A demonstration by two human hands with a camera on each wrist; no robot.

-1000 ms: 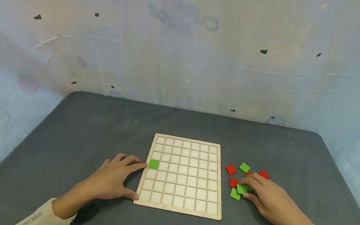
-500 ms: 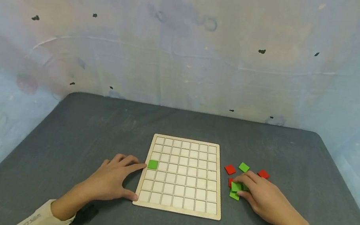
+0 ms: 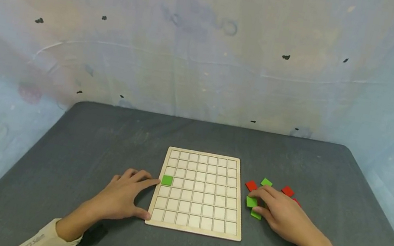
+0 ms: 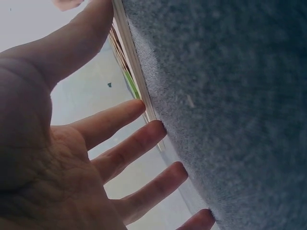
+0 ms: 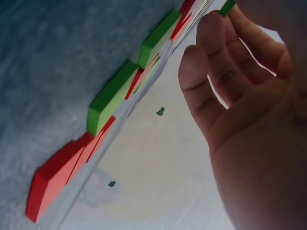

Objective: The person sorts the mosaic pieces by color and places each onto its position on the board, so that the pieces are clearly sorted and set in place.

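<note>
a flat, square green tile (image 3: 251, 202) is pinched between the thumb and fingertips of the right hand (image 3: 285, 213), which are parted only as far as the tile requires; it is held off the dark grey tabletop (image 3: 121, 127), near the right edge of a pale wooden board (image 3: 193, 230) marked with a grid of square cells. in the right wrist view, only a small part of it is shown at the fingertips. the fingers of the left hand (image 3: 120, 197) are spread wide and curled round nothing; the board's left edge is touched by its thumb near the lower left corner and by its index finger farther up. another green square (image 3: 167, 180) is set in the leftmost cell of the fourth row. about the right hand, loose square tiles are scattered: a red one (image 3: 251, 185) and a green one (image 3: 267, 182) beyond the fingers, a second red one (image 3: 288, 191) behind the knuckles, and a green one below the thumb (image 3: 256, 215), partly covered.
</note>
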